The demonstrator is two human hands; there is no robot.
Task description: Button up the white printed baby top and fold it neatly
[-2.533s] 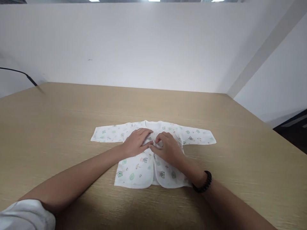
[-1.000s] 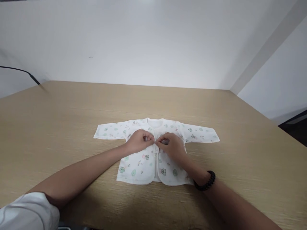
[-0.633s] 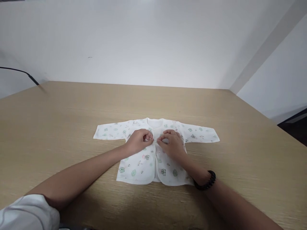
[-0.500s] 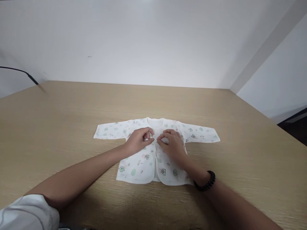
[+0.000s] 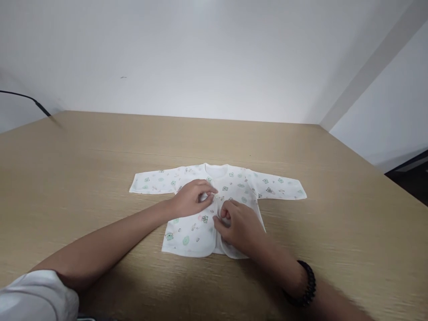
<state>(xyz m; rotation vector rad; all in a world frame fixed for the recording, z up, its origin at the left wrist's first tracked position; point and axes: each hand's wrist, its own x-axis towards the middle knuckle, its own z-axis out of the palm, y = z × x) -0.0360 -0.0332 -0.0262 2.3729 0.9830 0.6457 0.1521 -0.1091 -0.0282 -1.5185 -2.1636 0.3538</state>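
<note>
A white baby shirt [image 5: 192, 232] with small green, pink and grey prints lies flat, its neckline away from me and both sleeves spread sideways. My left hand [image 5: 194, 198] rests on the chest, thumb and forefinger closed together at the upper front opening. Lower down, my right hand [image 5: 242, 225] has its fingers curled and its thumb at the edge of the right front panel. The cloth between the fingertips is mostly hidden. Below the hands the two rounded front edges part slightly.
The shirt lies on a wide wooden table [image 5: 100, 187]. A white wall [image 5: 200, 67] stands behind it. At the far left a black cable [image 5: 42, 107] reaches the table's edge, and a dark object [image 5: 409, 171] shows beyond the right edge.
My right hand has moved down the front opening, away from the left hand, and its fingers have curled more. The left hand has stayed near the upper opening.
</note>
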